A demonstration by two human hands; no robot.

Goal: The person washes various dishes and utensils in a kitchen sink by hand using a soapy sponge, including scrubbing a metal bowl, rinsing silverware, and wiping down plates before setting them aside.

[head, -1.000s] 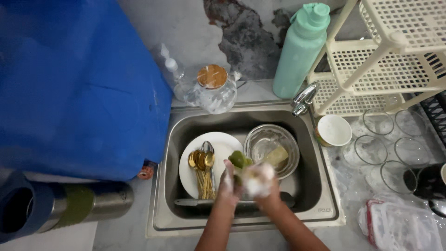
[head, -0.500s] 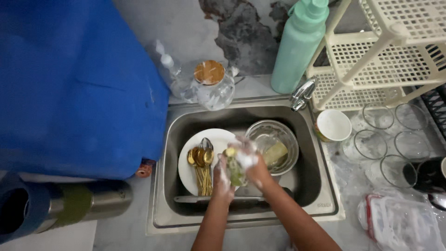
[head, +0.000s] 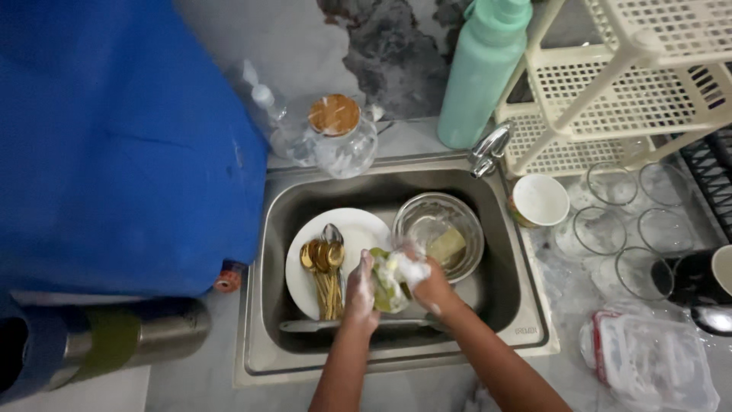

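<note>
Over the steel sink [head: 263, 252] my left hand [head: 360, 294] and my right hand [head: 427, 284] meet, both covered in suds. Between them is a soapy green and yellow sponge [head: 387, 281], pressed against something I cannot make out. Just left of my left hand a white plate [head: 305, 263] lies in the sink with several gold spoons [head: 324, 267] on it. Behind my right hand sits a glass bowl [head: 438, 221] with a yellowish block of soap inside.
A tap [head: 488, 149] stands at the sink's back edge, with a mint green bottle [head: 480, 69] and cream plastic rack [head: 610, 91] behind. A lidded glass jar [head: 339, 141], white cup [head: 540, 200], several upturned glasses [head: 602, 229] and blue cloth [head: 114, 137] surround the sink.
My hands moved up and left over the sink, then settled near its middle, still working the soapy sponge. The camera view shifted slightly.
</note>
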